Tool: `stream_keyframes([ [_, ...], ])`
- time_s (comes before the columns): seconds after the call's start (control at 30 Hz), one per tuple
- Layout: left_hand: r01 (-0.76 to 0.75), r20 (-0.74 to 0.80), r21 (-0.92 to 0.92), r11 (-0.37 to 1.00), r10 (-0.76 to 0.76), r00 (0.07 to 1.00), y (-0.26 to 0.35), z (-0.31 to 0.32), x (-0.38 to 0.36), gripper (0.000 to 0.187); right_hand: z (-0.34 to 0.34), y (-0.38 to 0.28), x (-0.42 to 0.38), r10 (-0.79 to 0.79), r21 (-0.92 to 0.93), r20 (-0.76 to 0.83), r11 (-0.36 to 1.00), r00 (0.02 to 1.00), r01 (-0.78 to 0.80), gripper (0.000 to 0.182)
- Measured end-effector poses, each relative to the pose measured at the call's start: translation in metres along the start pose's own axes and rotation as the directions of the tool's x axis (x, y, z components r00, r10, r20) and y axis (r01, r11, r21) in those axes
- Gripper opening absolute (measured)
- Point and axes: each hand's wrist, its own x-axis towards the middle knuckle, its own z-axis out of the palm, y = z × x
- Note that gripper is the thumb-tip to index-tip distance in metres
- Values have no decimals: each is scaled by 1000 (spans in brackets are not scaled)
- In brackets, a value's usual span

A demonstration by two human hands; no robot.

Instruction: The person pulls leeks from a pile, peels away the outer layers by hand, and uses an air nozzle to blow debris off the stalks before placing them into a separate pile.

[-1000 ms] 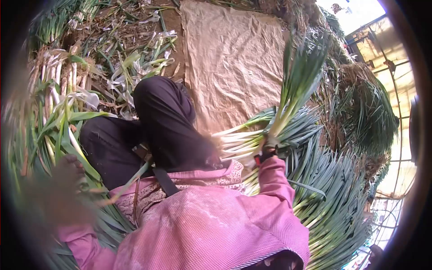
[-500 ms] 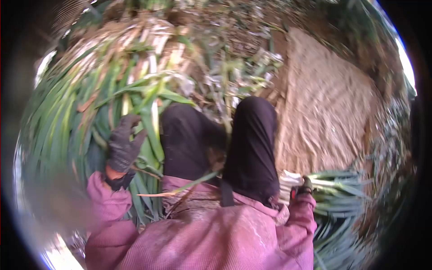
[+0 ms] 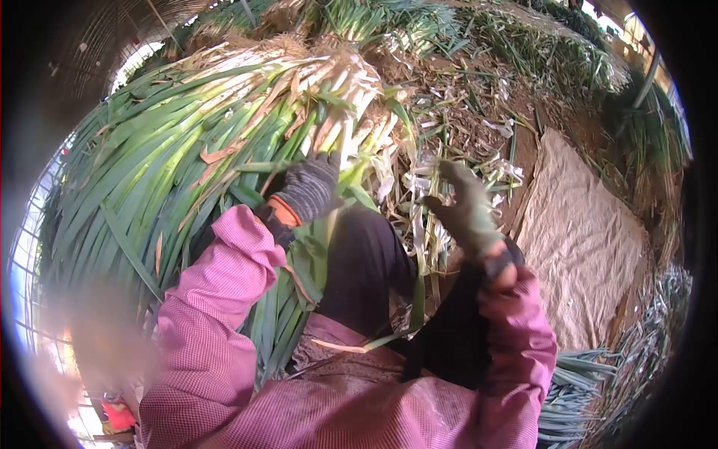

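A large heap of leeks (image 3: 172,157), white root ends pointing away and green leaves toward me, fills the left side. My left hand (image 3: 310,187), in a dark grey glove, lies against the stalks at the near right of the heap, its fingers stretched forward and their tips partly lost among the leeks. Above my right knee, my right hand (image 3: 465,209) is raised in a greenish glove. Its thumb and fingers are apart, with nothing between them, slightly blurred. A loose leaf with a dried tip (image 3: 366,347) lies across my lap.
A tan cloth sheet (image 3: 580,239) covers the ground on the right. Trimmed leek leaves (image 3: 577,393) lie at its near edge. Peeled scraps (image 3: 493,168) litter the soil ahead, and more leeks (image 3: 351,19) are piled farther back.
My right hand has left the trimmed leeks by the cloth and come up over my knee, its fingers now spread. The left hand has moved forward and right onto the heap; the view has shifted.
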Motion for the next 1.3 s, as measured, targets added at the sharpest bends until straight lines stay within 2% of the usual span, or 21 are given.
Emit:
stream_keyframes([
  [0.03, -12, -21, -57, 998, 11, 1000, -4, 14, 5, 56, 17, -11, 17, -80, -54, 71, 995, 994, 84, 42],
  [0.07, -36, -18, 26, 999, 36, 999, -6, 19, 4, 50, 39, -8, 30, -58, -27, 254, 997, 965, 67, 32],
  [0.1, -64, -6, 110, 992, 65, 998, -7, 24, 0, 45, 42, -24, 39, 63, 99, 503, 987, 862, -130, 22],
  [0.13, -92, 9, 191, 977, 92, 996, -9, 27, -2, 40, 73, -11, 36, -37, 213, 480, 974, 876, -76, 18],
  [0.17, -88, -5, 103, 991, 88, 996, -12, 21, -3, 34, 103, 0, 26, 68, 538, 513, 752, 856, -382, 17],
  [0.23, -122, -19, -14, 992, 121, 992, -19, -4, 8, 31, 124, -3, 16, 61, 673, 567, 542, 822, -504, 17],
  [0.27, -137, -25, -77, 988, 135, 991, -25, -11, 19, 29, 125, -5, 12, -19, 586, 560, 716, 828, -380, 18],
  [0.3, -163, -125, -89, 983, 151, 981, -39, -15, 39, 31, 126, -7, 14, -102, 476, 562, 851, 821, -220, 19],
  [0.37, -477, -549, -103, 873, 351, 759, -57, -43, 99, 38, 145, -12, 18, -21, 701, 539, 565, 842, -435, 22],
  [0.4, -241, -23, 119, 963, 246, 969, -39, -106, 121, 30, 150, -11, 18, 5, 737, 554, 462, 832, -493, 23],
  [0.43, -111, -157, 117, 987, 129, 979, -59, -106, 168, 29, 155, -9, 19, 30, 764, 568, 352, 822, -541, 24],
  [0.47, 211, -112, -354, 911, -265, 958, -38, -141, 182, 27, 156, -5, 24, 31, 756, 592, 326, 806, -568, 24],
  [0.57, -80, -287, -336, 938, -21, 958, -48, -121, 208, 28, 138, -4, 43, 87, 675, 702, 232, 707, -700, 27],
  [0.67, -379, -455, -274, 884, 228, 861, -37, -110, 217, 29, 137, 5, 44, -88, 698, 716, 81, 692, -712, 34],
  [0.73, -91, -284, -435, 896, -41, 958, -17, -95, 195, 34, 137, 3, 42, -20, 719, 695, 53, 719, -693, 33],
  [0.8, -92, -295, -470, 878, -58, 954, -6, -58, 140, 29, 141, 1, 37, -24, 743, 660, -124, 751, -657, 30],
  [0.9, -1, -303, -464, 886, -158, 940, 6, -25, 47, 35, 123, -16, 42, 171, 718, 655, 163, 736, -677, 30],
  [1.03, 193, -115, -461, 866, -273, 955, 35, 5, -26, 34, 135, -3, 42, -32, 716, 695, -65, 719, -695, 22],
  [1.17, 54, -148, -581, 812, -170, 974, 37, 51, -62, 28, 152, 13, 41, -297, 867, 481, 23, 825, -497, 27],
  [1.23, 297, 158, -797, 527, -291, 943, 52, 40, -74, 26, 123, 2, 45, -253, 861, 506, 83, 825, -502, 38],
  [1.3, 414, 349, -782, 466, -223, 910, 58, 29, -78, 27, 101, 6, 52, -135, 821, 565, 189, 814, -538, 41],
])
